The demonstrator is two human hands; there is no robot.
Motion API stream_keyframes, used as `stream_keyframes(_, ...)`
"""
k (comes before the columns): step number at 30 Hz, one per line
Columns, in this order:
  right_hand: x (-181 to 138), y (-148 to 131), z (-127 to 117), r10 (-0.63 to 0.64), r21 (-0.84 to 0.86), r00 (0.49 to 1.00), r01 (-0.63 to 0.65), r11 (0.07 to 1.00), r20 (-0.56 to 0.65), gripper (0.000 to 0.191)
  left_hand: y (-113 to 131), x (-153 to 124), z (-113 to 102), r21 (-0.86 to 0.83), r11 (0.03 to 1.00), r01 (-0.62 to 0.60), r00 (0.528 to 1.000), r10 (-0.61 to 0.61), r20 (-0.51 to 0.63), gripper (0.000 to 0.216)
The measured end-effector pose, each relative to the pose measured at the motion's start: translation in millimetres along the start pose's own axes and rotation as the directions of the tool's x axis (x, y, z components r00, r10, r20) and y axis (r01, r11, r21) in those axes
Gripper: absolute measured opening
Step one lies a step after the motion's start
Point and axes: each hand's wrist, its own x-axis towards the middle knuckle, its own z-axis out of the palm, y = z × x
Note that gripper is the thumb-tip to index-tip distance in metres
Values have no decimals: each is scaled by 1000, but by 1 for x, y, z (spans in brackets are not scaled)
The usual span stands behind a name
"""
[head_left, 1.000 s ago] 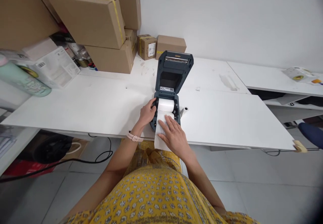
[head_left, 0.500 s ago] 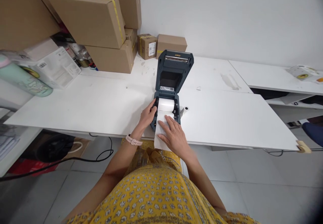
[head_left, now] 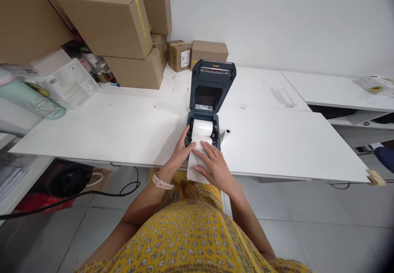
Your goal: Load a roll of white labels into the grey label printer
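A white table [head_left: 277, 142] is bearing a label printer [head_left: 203, 114], its lid [head_left: 208, 94] standing raised. The right hand [head_left: 217, 168] is lying flat, fingers slightly spread, on a paper strip [head_left: 193, 172]; the left hand [head_left: 179, 152] is resting at the printer's left edge, its thumb apart from the forefinger and touching the strip. A white roll [head_left: 202, 127] is sitting inside; a thinner roll [head_left: 226, 134] is lying just right of the printer.

Setting: an office or small packing room; which cannot be told. Evidence: white worktop [head_left: 129, 127] along a plain white wall [head_left: 283, 23], tiled floor [head_left: 273, 199] below. Taped cardboard boxes [head_left: 104, 25] stand stacked at left; a small carton [head_left: 174, 58] bears a printed label [head_left: 185, 58]. A printer [head_left: 212, 83], lid raised, holds a white paper roll [head_left: 202, 128].
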Motion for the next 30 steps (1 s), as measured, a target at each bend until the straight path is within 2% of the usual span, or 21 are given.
stream_keyframes(1, 3, 4, -9, -4, 52, 999, 5, 999, -32, 47, -1, -1, 1, -11, 1000, 0, 1000, 0, -11, 77)
stream_keyframes(3, 19, 15, -36, 27, 125, 983, -5, 992, -180, 44, -3, -3, 3, -52, 998, 27, 998, -30, -48, 83)
stream_keyframes(5, 51, 32, -68, 79, 113, 911, -37, 993, -404, 48, -6, -7, 4, -109, 990, 88, 992, -96, -76, 91)
stream_keyframes(7, 96, 54, -98, 92, 114, 848, -37, 993, -522, 56, -8, -13, 4, -138, 980, 145, 984, -158, -81, 96)
stream_keyframes(9, 146, 75, -121, 98, 177, 840, -2, 984, -534, 64, -11, -19, 3, -115, 980, 165, 982, -174, -75, 99)
stream_keyframes(11, 187, 90, -134, 147, 280, 879, -16, 960, -453, 71, -15, -26, 2, -66, 985, 160, 984, -165, -66, 101)
stream_keyframes(14, 211, 92, -134, 201, 403, 923, -57, 914, -327, 77, -22, -34, 0, -39, 989, 139, 987, -142, -70, 104)
stream_keyframes(17, 185, 75, -118, 172, 411, 879, 29, 911, -444, 71, -26, -37, -1, -90, 989, 117, 990, -123, -65, 107)
stream_keyframes(20, 133, 51, -96, 111, 385, 817, 142, 912, -565, 54, -28, -37, -5, -117, 988, 101, 994, -105, -32, 107)
stream_keyframes(22, 96, 39, -78, 67, 351, 807, 180, 919, -587, 41, -30, -37, -9, -121, 989, 85, 996, -86, -2, 106)
stream_keyframes(27, 26, 25, -23, 41, 236, 800, 127, 964, -599, 27, -32, -42, -22, -208, 974, 88, 991, -64, 120, 121)
stream_keyframes(30, 2, 21, 9, 72, 209, 779, 77, 975, -622, 22, -25, -45, -26, -259, 963, 74, 994, -51, 93, 114)
